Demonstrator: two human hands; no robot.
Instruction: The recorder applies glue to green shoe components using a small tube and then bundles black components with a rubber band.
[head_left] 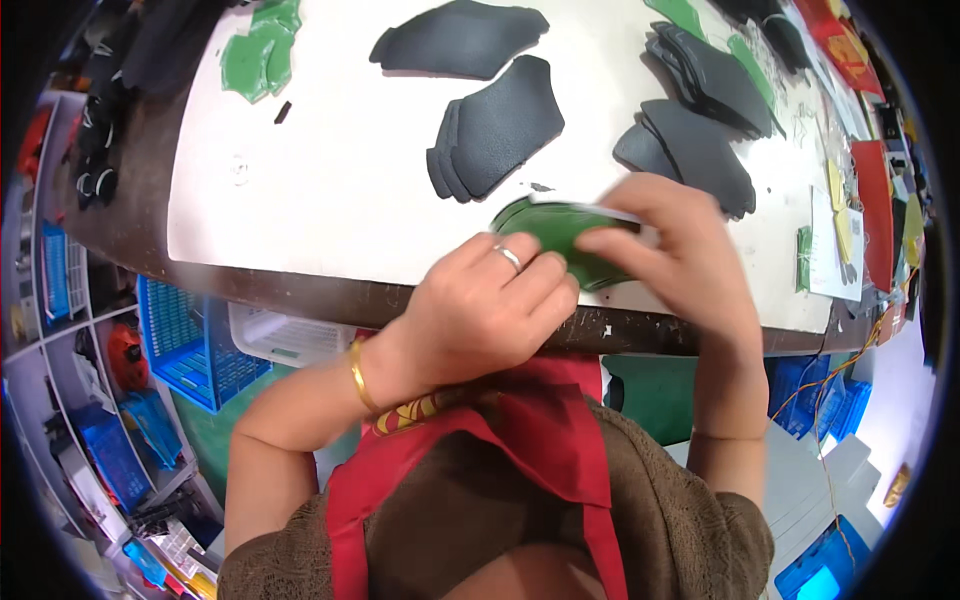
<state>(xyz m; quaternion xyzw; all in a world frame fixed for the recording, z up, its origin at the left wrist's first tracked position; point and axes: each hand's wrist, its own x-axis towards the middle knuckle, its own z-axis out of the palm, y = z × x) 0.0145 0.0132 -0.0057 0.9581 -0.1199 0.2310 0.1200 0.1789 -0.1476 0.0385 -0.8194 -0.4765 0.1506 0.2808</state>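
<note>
Both hands pinch the green piece (560, 240): my left hand (490, 315) steadies its near edge, my right hand (665, 255) grips the far side flat against the table (330, 190).

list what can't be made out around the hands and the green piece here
- Green piece, head view: its near part is covered by the left hand and right hand, so its full outline is hidden.
- Pale strip at the right hand: motion-blurred, its kind unclear.
- Right fingertips: blurred, grip unreadable.
- Red and yellow things at the right rim: bent and cut off by the edge.
</note>
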